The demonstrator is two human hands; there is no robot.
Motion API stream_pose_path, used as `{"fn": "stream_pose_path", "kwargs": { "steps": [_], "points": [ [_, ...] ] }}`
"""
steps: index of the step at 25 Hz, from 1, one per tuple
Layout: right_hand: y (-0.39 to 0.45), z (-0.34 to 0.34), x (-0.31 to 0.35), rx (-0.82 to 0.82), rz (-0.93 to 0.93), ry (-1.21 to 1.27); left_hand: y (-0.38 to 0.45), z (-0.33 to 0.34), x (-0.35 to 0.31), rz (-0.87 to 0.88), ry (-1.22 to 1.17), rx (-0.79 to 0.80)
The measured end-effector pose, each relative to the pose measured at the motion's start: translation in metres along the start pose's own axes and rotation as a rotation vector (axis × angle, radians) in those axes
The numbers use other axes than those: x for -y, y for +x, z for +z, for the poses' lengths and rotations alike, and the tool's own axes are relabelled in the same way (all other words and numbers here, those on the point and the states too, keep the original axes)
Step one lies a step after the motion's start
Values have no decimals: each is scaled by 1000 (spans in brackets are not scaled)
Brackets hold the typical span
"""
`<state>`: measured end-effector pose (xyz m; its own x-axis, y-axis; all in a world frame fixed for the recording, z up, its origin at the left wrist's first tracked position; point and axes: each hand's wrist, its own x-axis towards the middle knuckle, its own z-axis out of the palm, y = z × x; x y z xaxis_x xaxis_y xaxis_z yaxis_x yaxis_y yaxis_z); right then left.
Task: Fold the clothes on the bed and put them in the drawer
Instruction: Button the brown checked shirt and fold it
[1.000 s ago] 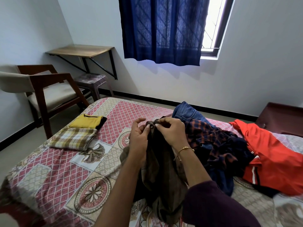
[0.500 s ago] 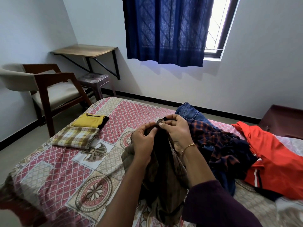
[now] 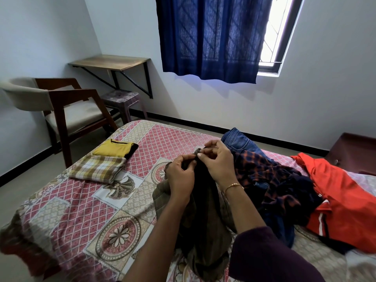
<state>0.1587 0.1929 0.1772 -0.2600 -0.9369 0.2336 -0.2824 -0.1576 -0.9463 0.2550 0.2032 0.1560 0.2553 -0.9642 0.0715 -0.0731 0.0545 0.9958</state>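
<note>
Pinching the top edge of a limp, olive-brown garment (image 3: 205, 226), the left hand (image 3: 181, 178) and right hand (image 3: 218, 162) hold it above the patterned bed (image 3: 85, 216). Two flat folded pieces, one yellow shirt (image 3: 114, 148) and one checked cloth (image 3: 97, 168), lie left; rumpled jeans (image 3: 237, 140), plaid shirt (image 3: 268, 180) and orange top (image 3: 341, 200) heap right.

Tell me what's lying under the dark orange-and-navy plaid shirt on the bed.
Blue denim jeans stick out from beneath the dark orange-and-navy plaid shirt at its far edge, and dark navy fabric shows on its right side. Anything deeper in the pile is covered.
</note>
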Motion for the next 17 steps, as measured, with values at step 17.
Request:
{"fn": "stream_pose_path", "kwargs": {
  "steps": [17],
  "points": [
    [1, -5, -11, 161, 71, 261, 3, -4, -6, -215, -265, -17]
  ]
}}
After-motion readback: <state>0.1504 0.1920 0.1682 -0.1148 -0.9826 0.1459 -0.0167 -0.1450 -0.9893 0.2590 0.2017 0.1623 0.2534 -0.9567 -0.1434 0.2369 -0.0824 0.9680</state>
